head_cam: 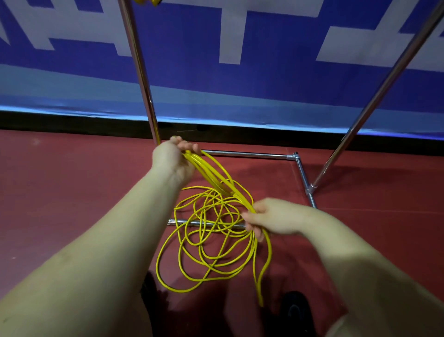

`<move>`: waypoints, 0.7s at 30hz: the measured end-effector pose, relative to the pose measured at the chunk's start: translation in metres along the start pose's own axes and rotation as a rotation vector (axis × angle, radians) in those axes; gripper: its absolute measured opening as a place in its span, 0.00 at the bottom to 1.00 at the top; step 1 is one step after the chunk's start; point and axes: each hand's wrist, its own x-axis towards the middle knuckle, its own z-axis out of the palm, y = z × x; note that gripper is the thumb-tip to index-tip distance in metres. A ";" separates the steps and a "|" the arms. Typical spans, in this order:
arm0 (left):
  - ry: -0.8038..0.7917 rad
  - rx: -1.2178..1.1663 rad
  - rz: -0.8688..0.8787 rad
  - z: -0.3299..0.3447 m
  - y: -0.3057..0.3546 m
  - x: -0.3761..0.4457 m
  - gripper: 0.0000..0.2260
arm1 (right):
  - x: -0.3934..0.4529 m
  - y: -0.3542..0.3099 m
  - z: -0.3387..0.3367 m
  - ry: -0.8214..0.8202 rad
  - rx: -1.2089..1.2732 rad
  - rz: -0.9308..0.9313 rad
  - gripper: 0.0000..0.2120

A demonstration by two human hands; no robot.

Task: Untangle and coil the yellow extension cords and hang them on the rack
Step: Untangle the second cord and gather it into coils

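Note:
A yellow extension cord (211,243) lies in a loose tangle on the red floor, across the rack's front base bar. Several strands of it (216,178) run taut between my two hands as a gathered bundle. My left hand (176,160) grips the upper end of the bundle, close to the rack's left upright (140,72). My right hand (266,220) holds the lower end, fingers curled round the strands, and a loose length hangs down from it. A bit of yellow (146,2) shows at the top edge by the left upright.
The chrome rack's right upright (384,89) slants up to the right. Its base bars (249,154) form a frame on the red floor (60,180). A blue and white banner (216,48) hangs behind. My dark shoes (296,310) are at the bottom.

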 end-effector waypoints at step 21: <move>-0.531 1.159 -0.018 -0.013 -0.070 -0.043 0.10 | -0.015 0.000 -0.046 0.625 1.871 0.061 0.08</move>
